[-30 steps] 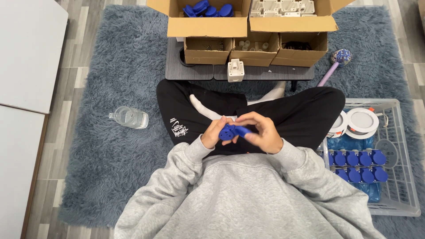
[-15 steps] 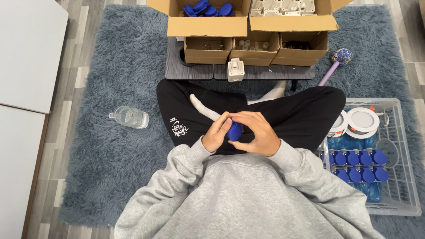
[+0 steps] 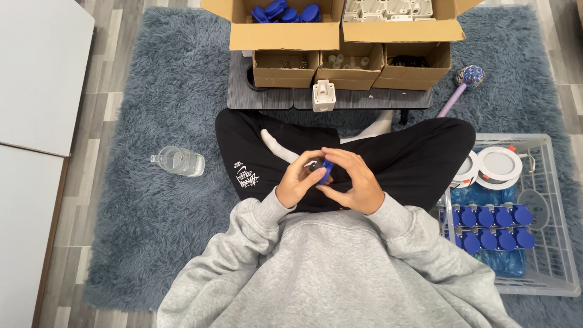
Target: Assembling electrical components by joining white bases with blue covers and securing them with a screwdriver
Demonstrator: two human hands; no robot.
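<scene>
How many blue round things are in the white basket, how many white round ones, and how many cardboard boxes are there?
Blue round parts in the white wire basket: 9, in two rows.
White round discs in the basket: 2.
Cardboard boxes: 5, two big open ones behind three small ones.
Total: 16.
One more blue part sits between the hands, not in the basket.

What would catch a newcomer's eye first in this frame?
The left hand and right hand meet over the lap, fingers closed round a small blue part. At the right, a white wire basket holds rows of blue caps. Cardboard boxes stand ahead on the grey rug.
</scene>
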